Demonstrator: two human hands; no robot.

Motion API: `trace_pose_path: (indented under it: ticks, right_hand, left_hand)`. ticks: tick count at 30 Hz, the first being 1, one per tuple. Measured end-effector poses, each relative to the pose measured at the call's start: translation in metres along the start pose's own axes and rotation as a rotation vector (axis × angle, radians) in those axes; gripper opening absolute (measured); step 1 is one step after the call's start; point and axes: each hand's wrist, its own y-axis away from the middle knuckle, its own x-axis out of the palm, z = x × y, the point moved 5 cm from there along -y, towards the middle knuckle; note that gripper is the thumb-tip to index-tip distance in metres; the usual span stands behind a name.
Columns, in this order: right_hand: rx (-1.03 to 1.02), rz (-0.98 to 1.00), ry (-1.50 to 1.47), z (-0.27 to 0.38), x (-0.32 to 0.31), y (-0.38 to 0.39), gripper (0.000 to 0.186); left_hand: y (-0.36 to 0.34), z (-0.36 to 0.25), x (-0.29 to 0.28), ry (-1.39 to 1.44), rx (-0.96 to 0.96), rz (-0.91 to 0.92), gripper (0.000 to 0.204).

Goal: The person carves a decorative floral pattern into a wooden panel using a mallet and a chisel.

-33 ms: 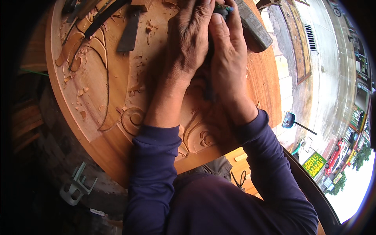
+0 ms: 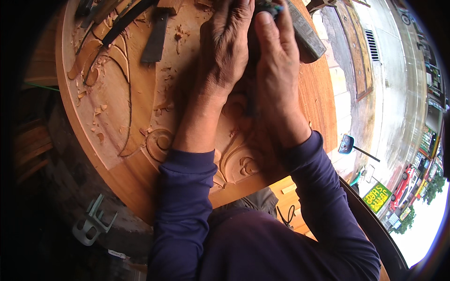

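My left hand point(image 2: 224, 51) and my right hand point(image 2: 277, 65) are side by side at the top, over a carved wooden panel point(image 2: 108, 150) with scrolls and leaf curves. My right hand is closed on a dark object point(image 2: 272, 10) with blue-green at its end, mostly hidden. My left hand has its fingers pressed together beside it; whatever they grip is out of sight. A weathered grey block point(image 2: 309, 44) lies just right of my hands. A flat dark blade point(image 2: 154, 40) lies to their left among wood shavings.
Several dark tools point(image 2: 122, 21) lie at the panel's upper left. Below left stands a plastic chair point(image 2: 91, 222). Off the right edge are a dustpan with a long handle point(image 2: 346, 144), pavement, a sign point(image 2: 377, 196) and a red car point(image 2: 403, 185).
My right hand has shifted slightly to the right, widening the gap to my left hand. My left hand has barely moved.
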Motion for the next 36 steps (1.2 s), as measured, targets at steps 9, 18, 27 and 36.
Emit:
trace_pose_path:
  ticks: [9, 18, 27, 36]
  right_hand:
    - [-0.096, 0.24, -0.087, 0.005, 0.016, -0.01, 0.06]
    - [-0.134, 0.115, 0.088, -0.013, 0.004, -0.015, 0.058]
    - [-0.126, -0.022, 0.298, 0.0, -0.009, 0.02, 0.053]
    - [-0.09, -0.034, 0.093, -0.001, -0.006, -0.004, 0.057]
  left_hand:
    - [-0.003, -0.024, -0.014, 0.015, 0.087, -0.1, 0.054]
    - [-0.011, -0.011, -0.01, -0.095, 0.077, -0.018, 0.044]
    - [-0.001, -0.006, -0.007, -0.066, -0.206, 0.038, 0.038]
    - [-0.006, -0.011, -0.003, -0.05, 0.093, -0.026, 0.048]
